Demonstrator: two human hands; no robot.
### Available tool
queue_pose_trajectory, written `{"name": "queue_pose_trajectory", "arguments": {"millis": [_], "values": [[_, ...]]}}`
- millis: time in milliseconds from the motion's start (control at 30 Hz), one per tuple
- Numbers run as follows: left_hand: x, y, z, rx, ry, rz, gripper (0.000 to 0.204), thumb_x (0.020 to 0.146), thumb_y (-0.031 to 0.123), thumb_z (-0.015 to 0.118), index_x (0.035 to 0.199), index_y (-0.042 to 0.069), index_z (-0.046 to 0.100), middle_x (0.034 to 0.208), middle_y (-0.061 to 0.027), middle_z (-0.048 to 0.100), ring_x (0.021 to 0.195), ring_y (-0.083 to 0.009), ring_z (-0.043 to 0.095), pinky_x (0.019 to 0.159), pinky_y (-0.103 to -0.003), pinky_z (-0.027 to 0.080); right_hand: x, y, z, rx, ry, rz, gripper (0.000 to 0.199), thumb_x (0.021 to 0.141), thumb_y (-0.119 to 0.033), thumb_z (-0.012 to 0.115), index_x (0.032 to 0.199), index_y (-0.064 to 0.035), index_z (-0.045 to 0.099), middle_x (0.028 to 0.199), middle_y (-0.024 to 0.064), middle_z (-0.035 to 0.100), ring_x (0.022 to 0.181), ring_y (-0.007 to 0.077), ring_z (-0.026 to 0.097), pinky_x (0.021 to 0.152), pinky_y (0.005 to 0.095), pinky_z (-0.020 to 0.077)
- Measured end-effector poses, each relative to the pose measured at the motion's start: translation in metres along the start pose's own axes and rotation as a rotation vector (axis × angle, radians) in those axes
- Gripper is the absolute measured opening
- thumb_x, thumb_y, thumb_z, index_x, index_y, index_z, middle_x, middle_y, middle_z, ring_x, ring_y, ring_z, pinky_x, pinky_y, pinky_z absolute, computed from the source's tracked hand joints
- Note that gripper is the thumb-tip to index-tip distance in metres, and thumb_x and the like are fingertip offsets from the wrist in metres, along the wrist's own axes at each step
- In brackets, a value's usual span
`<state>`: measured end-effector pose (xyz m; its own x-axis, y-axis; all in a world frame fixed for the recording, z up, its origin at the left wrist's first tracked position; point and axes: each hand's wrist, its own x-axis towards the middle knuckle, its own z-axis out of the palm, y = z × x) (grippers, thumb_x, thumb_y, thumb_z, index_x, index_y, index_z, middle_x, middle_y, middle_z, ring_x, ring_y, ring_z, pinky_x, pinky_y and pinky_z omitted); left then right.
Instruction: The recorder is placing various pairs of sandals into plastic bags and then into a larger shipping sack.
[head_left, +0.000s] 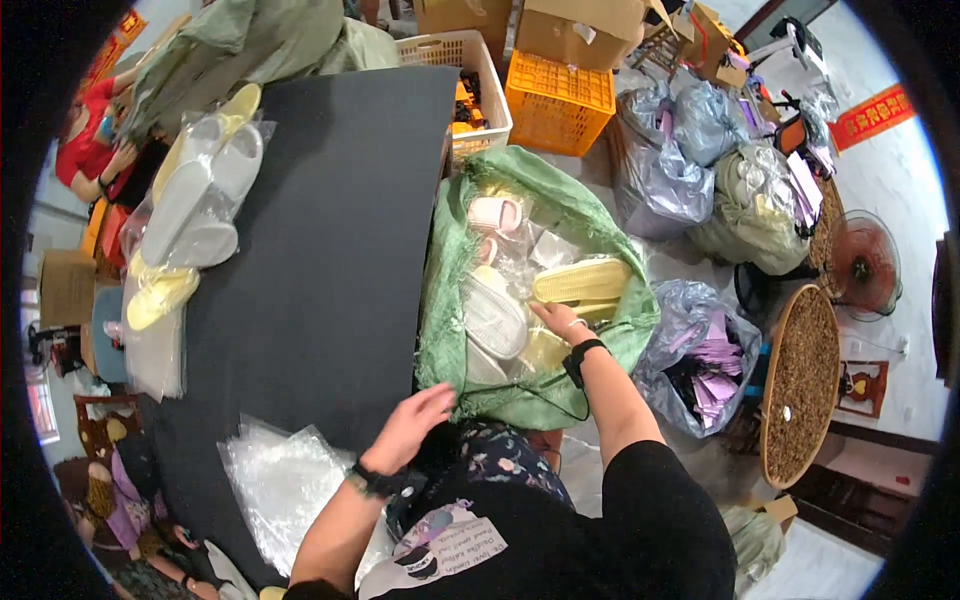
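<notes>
Where hands (490, 370) spread apart: green sack (450, 300), yellow slipper (580, 281), plastic bags (285, 480) alongside.

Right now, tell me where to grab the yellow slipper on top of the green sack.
Probably by its near long edge, coming from above. The yellow slipper lies flat, ribbed sole up, crosswise atop the green sack; the right hand already reaches in beside that edge.

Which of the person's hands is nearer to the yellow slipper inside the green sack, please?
The right hand, inside the green sack, sits just below the yellow slipper, almost touching. The left hand is farther off, at the sack's lower-left edge.
</notes>
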<state>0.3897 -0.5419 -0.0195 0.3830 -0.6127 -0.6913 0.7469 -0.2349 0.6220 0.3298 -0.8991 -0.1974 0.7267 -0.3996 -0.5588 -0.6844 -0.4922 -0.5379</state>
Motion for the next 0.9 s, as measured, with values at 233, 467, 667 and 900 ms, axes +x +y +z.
{"name": "queue_pose_trajectory", "arguments": {"millis": [233,467,667,900], "values": [[0.143,-0.018,0.039,-0.056,0.034,-0.263,0.092,0.088,0.056,0.055,0.149,0.006,0.008,0.154,-0.0169,0.015,0.140,-0.0317,0.020,0.111,-0.049,0.019,0.062,-0.036,0.031,-0.066,-0.117,-0.086,0.085,0.081,-0.070,0.049,0.113,0.0083,0.060,0.113,0.0312,0.060,0.113,0.0407,0.055,0.097,0.0410,0.0424],[0.190,-0.035,0.044,-0.085,0.121,-0.332,0.109,0.085,0.063,0.054,0.147,0.009,-0.016,0.156,-0.0149,0.007,0.143,-0.0310,0.011,0.113,-0.051,0.010,0.081,0.002,0.080,0.510,-0.363,0.252,0.105,0.072,-0.063,0.069,0.145,-0.0021,0.027,0.140,0.0174,0.044,0.130,0.0278,0.041,0.105,0.0365,0.0339],[0.192,-0.069,0.000,-0.036,0.145,-0.256,0.116,0.081,0.068,0.055,0.147,0.005,-0.015,0.156,-0.0174,0.006,0.144,-0.0285,0.010,0.115,-0.045,0.012,0.061,-0.023,0.109,0.463,-0.510,-0.019,0.104,0.069,-0.030,0.075,0.147,0.0015,0.013,0.134,0.0231,0.046,0.120,0.0319,0.048,0.102,0.0363,0.0381],[0.168,-0.097,0.011,0.119,0.082,-0.257,0.116,0.078,0.073,0.054,0.149,0.005,-0.008,0.155,-0.0220,0.005,0.144,-0.0297,0.011,0.114,-0.042,0.017,0.002,-0.009,0.125,0.374,-0.268,-0.072,0.091,0.070,-0.017,0.073,0.145,-0.0021,0.023,0.125,0.0227,0.054,0.112,0.0296,0.054,0.095,0.0370,0.0445]]}}
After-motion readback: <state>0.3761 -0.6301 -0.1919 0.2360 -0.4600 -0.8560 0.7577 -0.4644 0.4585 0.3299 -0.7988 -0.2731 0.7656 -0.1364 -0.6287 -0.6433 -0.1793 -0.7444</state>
